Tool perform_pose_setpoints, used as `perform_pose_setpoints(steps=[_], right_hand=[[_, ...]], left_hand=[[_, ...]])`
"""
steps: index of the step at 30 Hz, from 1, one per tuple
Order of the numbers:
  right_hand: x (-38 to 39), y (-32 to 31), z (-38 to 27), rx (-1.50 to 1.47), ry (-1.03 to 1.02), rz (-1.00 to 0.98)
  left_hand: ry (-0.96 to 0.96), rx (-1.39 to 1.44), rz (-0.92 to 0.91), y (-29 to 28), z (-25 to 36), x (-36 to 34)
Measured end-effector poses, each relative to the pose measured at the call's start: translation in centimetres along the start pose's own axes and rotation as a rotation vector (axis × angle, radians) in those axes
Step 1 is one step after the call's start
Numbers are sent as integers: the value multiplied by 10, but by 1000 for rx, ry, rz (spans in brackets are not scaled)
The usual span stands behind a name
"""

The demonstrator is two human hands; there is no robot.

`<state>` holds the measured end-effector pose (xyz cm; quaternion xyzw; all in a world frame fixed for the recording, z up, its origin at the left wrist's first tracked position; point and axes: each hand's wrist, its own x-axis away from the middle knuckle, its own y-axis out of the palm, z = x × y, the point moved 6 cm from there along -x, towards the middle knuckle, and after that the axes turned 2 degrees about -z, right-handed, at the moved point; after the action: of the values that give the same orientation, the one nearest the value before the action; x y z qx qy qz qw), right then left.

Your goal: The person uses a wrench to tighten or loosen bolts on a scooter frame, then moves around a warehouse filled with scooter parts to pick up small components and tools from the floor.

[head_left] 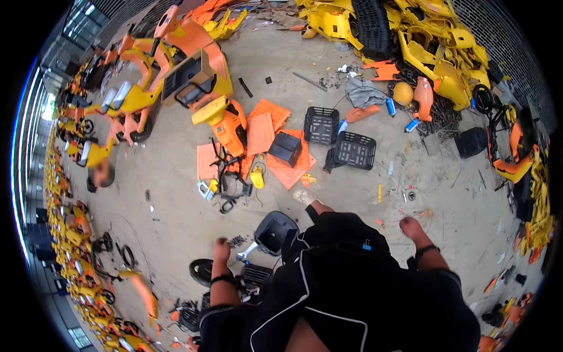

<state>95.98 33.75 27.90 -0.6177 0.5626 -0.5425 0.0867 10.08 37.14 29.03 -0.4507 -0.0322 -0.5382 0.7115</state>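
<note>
My left hand (221,250) is low at centre-left, fingers curled, beside a dark storage tub (271,230) on a silver-and-black scooter part with a wheel (201,271); whether it holds anything is unclear. My right hand (410,228) hangs over the floor at right, fingers curled, with any contents too small to make out. My foot (305,197) is forward on the concrete floor (358,193). Ahead lie orange panels (262,132), a black box (284,148), black baskets (321,125), an orange scooter body with a yellow top (231,126) and black tube parts (227,179).
Orange-and-yellow scooters (141,82) stand at upper left; long rows of more (76,264) line the left side. Yellow body panels (440,64) are heaped at upper right, with blue cans (410,125) nearby. A stripped scooter frame (513,152) and more parts line the right edge.
</note>
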Motion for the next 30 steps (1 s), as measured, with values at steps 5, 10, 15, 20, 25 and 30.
perform_pose_setpoints(steps=[5,10,15,20,25,30], right_hand=[[83,13,155,439,-148,-144],[78,53,119,71,88,-188],[28,25,85,-4,-7,-233],[-43,-25,80,-253,-88,-160],[-136,-108,71,-394,-355,-45],[-220,-113,270,-644,103,67]], left_hand=[[297,-471,-236,132,-4,48],[249,-409,-465,166,24,122],[-142,-542,-229,117,-85,163],[-337,-670,-132,100,-74,188],[89,-812,-170,181,23,185],[166,-365,-250,236,203,222]])
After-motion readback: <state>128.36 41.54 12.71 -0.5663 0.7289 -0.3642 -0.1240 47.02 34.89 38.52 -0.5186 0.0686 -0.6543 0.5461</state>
